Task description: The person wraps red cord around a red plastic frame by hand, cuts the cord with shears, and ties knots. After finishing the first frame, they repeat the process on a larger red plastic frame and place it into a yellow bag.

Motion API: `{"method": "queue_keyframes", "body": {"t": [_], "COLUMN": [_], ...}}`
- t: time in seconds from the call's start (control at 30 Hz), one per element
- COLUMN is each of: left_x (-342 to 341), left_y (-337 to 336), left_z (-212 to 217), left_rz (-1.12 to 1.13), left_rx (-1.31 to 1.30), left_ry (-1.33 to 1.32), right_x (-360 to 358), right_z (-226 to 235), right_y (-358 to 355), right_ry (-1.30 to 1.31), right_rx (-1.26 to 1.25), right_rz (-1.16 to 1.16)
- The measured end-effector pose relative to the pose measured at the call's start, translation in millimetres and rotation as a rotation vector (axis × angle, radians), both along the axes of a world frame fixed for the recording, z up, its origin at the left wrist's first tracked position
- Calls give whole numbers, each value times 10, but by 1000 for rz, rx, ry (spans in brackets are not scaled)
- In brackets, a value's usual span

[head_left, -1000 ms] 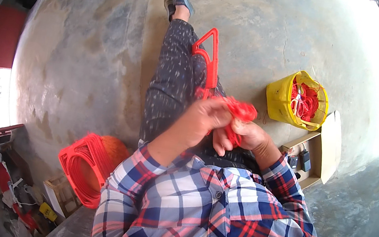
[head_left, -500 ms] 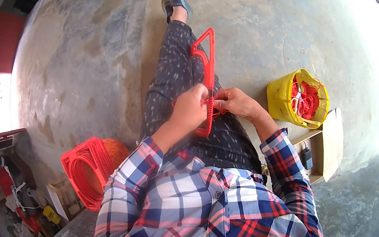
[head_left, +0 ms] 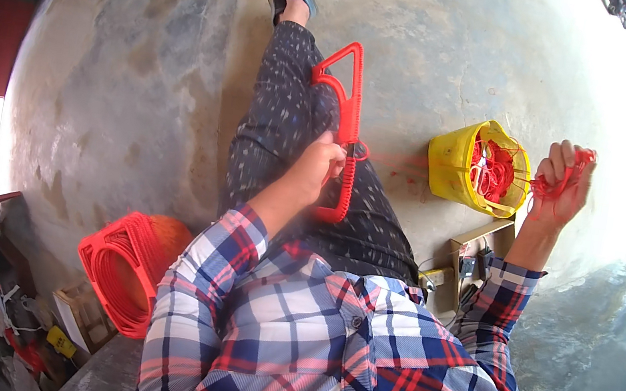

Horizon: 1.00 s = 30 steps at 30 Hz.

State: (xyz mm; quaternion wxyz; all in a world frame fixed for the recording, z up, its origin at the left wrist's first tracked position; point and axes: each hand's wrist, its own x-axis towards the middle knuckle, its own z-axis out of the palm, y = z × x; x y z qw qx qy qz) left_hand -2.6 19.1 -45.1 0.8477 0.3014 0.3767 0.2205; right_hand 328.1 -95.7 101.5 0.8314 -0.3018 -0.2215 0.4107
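A red plastic frame [head_left: 351,116] with a triangular end and a ridged, coil-like edge lies along my thigh. My left hand [head_left: 317,168] is closed around its middle. Beside that grip, a small loop of red cord [head_left: 363,153] circles the frame, and faint blurred strands run from there toward the right. Out at the right, beyond the bucket, my raised right hand [head_left: 553,201] has its fingers curled round a bunch of red cord [head_left: 573,171]. Between the hands stands a yellow bucket [head_left: 447,167], holding tangled red cord [head_left: 498,179] and what looks like scissors.
At my left side a stack of similar red frames [head_left: 97,244] leans by a rounded orange-red thing. A cardboard box [head_left: 477,235] with small dark items sits below the bucket. Mixed clutter and a wooden crate [head_left: 81,315] lie at the lower left.
My right hand has left the frame and swung far out to the right and up, with red cord in it. My left hand keeps hold of the frame.
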Motion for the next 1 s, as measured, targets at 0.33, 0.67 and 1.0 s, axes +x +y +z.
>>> {"method": "queue_keyframes", "body": {"t": [0.33, 0.67, 1.0], "left_x": [54, 13, -11], "left_y": [-57, 24, 67], "left_z": [76, -49, -188], "left_rz": [25, 1, 26], "left_rx": [-44, -178, -234], "left_ry": [53, -42, -123], "right_x": [-1629, -1512, -1894], "right_z": [-1033, -621, -1413], "right_y": [416, 150, 663], "right_ry": [-665, -258, -602], "right_rx": [-795, -553, -886], "right_rz": [602, 621, 649]}}
